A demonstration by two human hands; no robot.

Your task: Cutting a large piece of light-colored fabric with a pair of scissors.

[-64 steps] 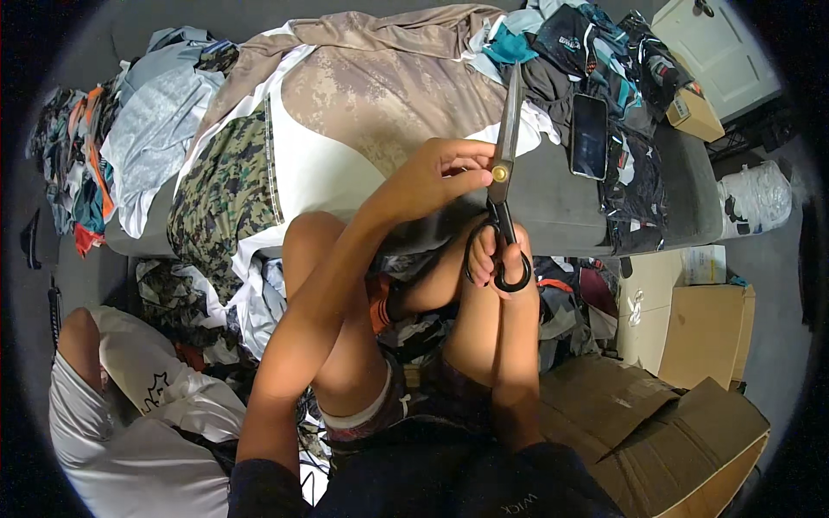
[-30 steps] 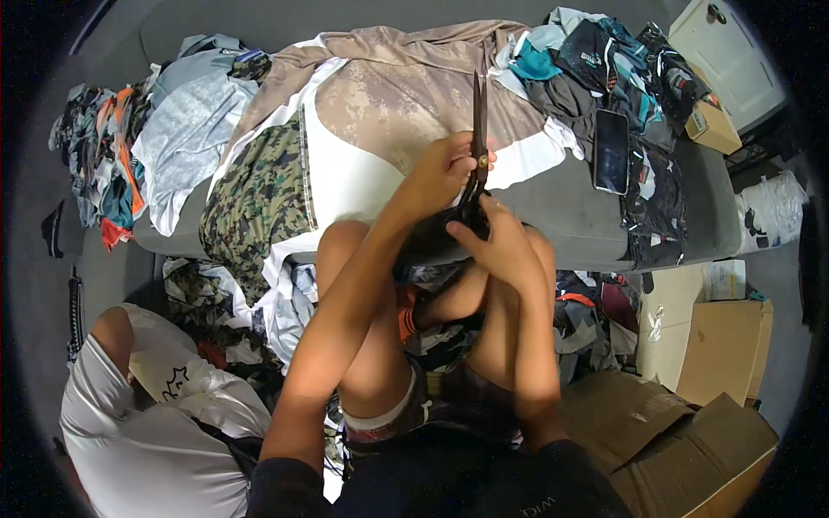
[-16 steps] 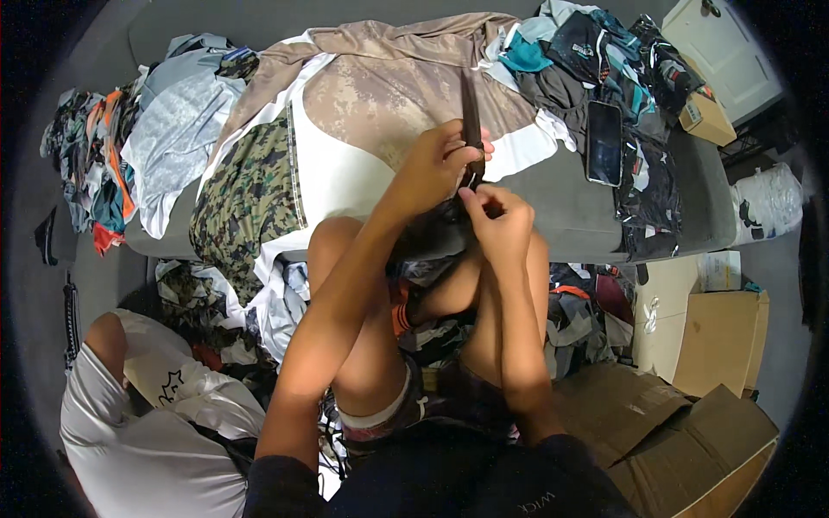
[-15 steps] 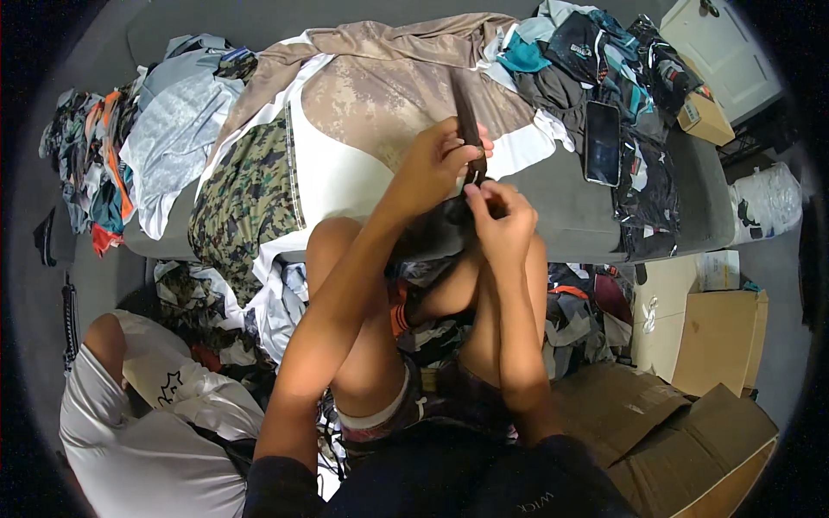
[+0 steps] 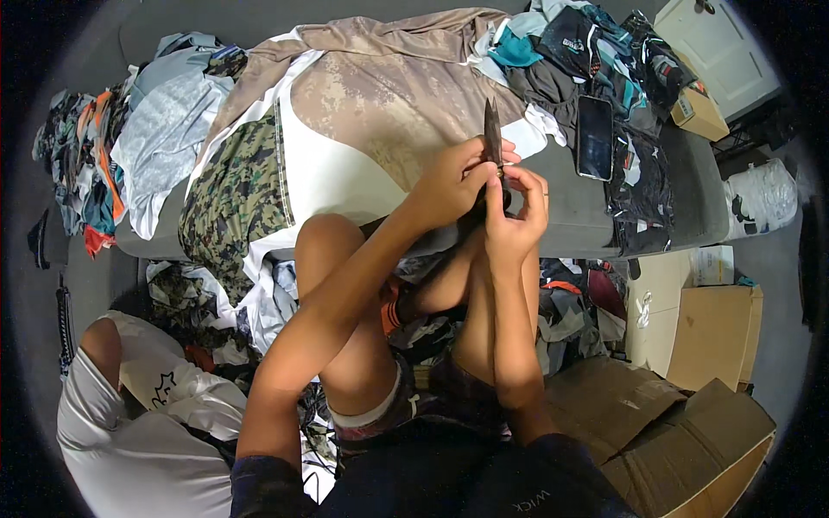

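In the head view, a brown cardboard box (image 5: 691,445) fills the lower right, its creased flaps hiding the inside; a paler box (image 5: 710,337) stands above it. At the right edge a clear, crinkled plastic bag (image 5: 762,198) bulges around something white and dark. The scissors (image 5: 493,129), long metal blades tapering upward with a narrow gap at the tips, are just right of centre. The left hand (image 5: 449,184) has thumb and fingers closed about them near the pivot; the right hand (image 5: 516,220) brings thumb and forefinger nearly together at the pivot, other fingers loosely curled. Behind, smooth tan cloth (image 5: 371,104) and camouflage cloth (image 5: 242,173) drape the grey couch (image 5: 553,216); a flat black phone (image 5: 594,138) lies upper right.
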